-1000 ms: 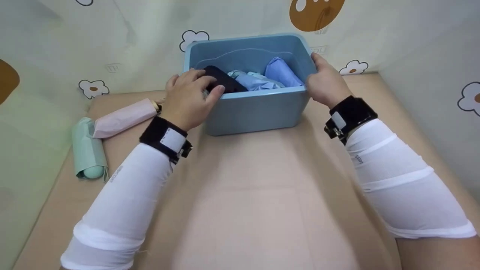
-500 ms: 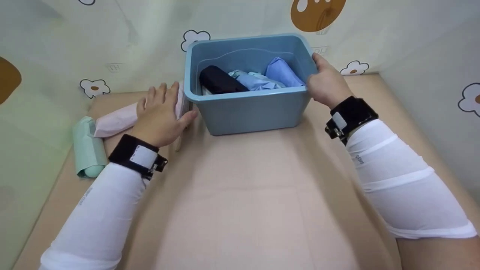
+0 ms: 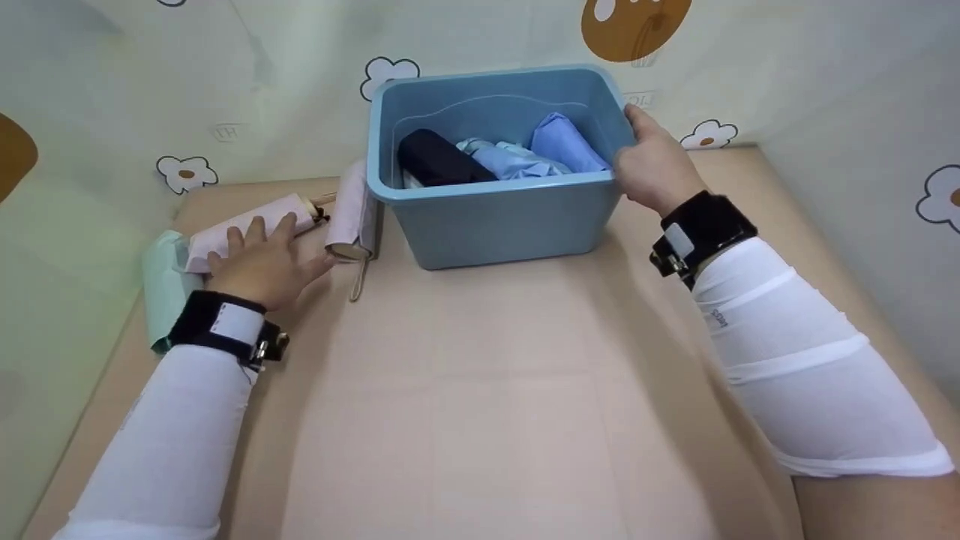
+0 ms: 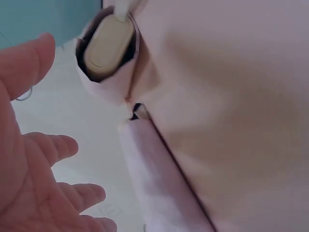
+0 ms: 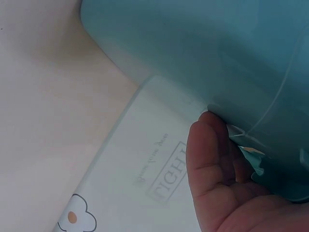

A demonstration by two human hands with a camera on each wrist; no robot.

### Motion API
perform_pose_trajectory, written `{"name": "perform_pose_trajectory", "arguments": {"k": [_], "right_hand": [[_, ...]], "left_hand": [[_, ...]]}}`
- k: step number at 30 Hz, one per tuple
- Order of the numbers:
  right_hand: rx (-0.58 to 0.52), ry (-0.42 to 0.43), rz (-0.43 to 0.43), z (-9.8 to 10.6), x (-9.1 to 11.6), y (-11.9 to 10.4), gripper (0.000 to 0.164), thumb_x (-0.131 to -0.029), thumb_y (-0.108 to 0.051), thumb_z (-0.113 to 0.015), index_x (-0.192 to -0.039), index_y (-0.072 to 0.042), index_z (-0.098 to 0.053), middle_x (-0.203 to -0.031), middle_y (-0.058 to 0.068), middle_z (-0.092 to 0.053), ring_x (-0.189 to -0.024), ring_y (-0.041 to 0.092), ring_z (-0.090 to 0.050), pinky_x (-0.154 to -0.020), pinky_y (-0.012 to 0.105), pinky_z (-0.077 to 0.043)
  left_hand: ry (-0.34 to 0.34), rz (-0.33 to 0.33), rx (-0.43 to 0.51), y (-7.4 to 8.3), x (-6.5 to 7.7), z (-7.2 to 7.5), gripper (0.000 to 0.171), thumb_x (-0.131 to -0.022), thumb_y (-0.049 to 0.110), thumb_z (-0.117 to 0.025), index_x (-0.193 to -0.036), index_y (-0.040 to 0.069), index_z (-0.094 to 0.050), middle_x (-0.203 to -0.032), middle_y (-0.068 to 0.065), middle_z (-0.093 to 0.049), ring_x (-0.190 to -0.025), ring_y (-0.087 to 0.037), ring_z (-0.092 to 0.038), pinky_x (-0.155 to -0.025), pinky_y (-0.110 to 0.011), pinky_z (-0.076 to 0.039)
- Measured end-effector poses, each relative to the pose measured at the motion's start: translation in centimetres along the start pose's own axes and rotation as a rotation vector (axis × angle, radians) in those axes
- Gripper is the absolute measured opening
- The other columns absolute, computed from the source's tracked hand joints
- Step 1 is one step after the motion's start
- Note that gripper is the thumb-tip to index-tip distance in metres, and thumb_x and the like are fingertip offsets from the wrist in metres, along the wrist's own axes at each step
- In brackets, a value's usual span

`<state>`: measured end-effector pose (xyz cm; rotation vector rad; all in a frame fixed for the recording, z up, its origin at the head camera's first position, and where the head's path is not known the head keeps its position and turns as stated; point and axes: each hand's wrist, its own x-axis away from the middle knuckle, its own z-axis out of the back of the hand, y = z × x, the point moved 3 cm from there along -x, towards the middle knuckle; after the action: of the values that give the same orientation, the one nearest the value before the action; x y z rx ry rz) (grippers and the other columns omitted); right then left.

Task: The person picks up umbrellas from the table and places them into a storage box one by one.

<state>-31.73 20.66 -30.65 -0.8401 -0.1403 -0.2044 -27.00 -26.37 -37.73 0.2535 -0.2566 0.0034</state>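
Note:
My left hand (image 3: 262, 268), fingers spread, hovers over a folded umbrella in a pink sleeve (image 3: 206, 247) at the table's left; contact cannot be told from the head view. In the left wrist view a gap lies between the fingers and that pink umbrella (image 4: 154, 176). Another pink sleeved umbrella (image 3: 349, 214), with a beige handle end (image 4: 110, 46), leans against the blue plastic bin (image 3: 510, 225). My right hand (image 3: 660, 165) grips the bin's right rim. Inside the bin lie a black rolled bundle (image 3: 439, 159), crumpled light blue fabric (image 3: 514, 161) and a blue folded bundle (image 3: 564, 142).
A mint green sleeved umbrella (image 3: 161, 281) lies at the far left, partly behind my left hand. The beige table (image 3: 510, 420) meets a curtain (image 3: 285, 90) printed with flowers at the back and sides.
My left hand has left the bin's left rim, moving left and toward me past the leaning pink umbrella, over the lying one. My right hand and the bin stay put.

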Motion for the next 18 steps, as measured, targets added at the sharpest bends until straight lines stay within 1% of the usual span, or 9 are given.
{"name": "perform_pose_trajectory", "arguments": {"k": [3, 7, 11, 13, 18], "right_hand": [[-0.005, -0.003, -0.010, 0.0, 0.0, 0.0, 0.074, -0.104, -0.017, -0.028, -0.170, -0.030, 0.002, -0.178, 0.002, -0.012, -0.155, 0.034, -0.031, -0.108, 0.049, -0.050], [-0.001, -0.005, -0.013, -0.2, 0.0, -0.2, 0.073, -0.104, -0.018, -0.028, -0.169, -0.031, 0.002, -0.178, 0.002, -0.012, -0.155, 0.033, -0.031, -0.108, 0.050, -0.050], [-0.005, -0.009, -0.011, -0.4, -0.1, -0.2, 0.073, -0.104, -0.017, -0.028, -0.169, -0.031, 0.003, -0.178, 0.002, -0.012, -0.155, 0.033, -0.031, -0.109, 0.050, -0.049], [-0.008, -0.012, -0.009, -0.4, -0.1, -0.2, 0.073, -0.104, -0.017, -0.028, -0.169, -0.031, 0.003, -0.178, 0.002, -0.011, -0.156, 0.034, -0.030, -0.111, 0.052, -0.049], [0.000, -0.003, -0.013, -0.2, 0.0, 0.0, 0.072, -0.105, -0.018, -0.026, -0.169, -0.032, 0.003, -0.178, 0.002, -0.012, -0.157, 0.036, -0.030, -0.111, 0.055, -0.048]], "left_hand": [[-0.004, 0.016, -0.012, -0.8, -0.2, -0.5, 0.108, -0.096, 0.081, -0.042, -0.169, 0.008, -0.010, -0.166, -0.043, -0.001, -0.150, -0.070, 0.005, -0.112, -0.087, -0.003], [-0.003, 0.042, -0.017, -2.0, -0.2, -1.3, 0.104, -0.097, 0.076, -0.045, -0.168, 0.008, -0.013, -0.166, -0.042, -0.004, -0.150, -0.071, 0.002, -0.110, -0.089, -0.003], [0.012, 0.058, -0.014, -2.9, 0.0, -2.0, 0.103, -0.097, 0.075, -0.047, -0.168, 0.008, -0.014, -0.166, -0.043, -0.007, -0.149, -0.072, 0.000, -0.110, -0.088, -0.003], [0.015, 0.055, -0.009, -3.2, 0.0, -2.3, 0.103, -0.097, 0.075, -0.048, -0.168, 0.008, -0.014, -0.166, -0.042, -0.008, -0.148, -0.072, -0.001, -0.111, -0.087, -0.004], [0.021, 0.041, -0.012, -3.2, -0.2, -2.9, 0.104, -0.096, 0.072, -0.053, -0.168, 0.007, -0.014, -0.167, -0.040, -0.010, -0.150, -0.070, -0.004, -0.112, -0.086, -0.008]]}}
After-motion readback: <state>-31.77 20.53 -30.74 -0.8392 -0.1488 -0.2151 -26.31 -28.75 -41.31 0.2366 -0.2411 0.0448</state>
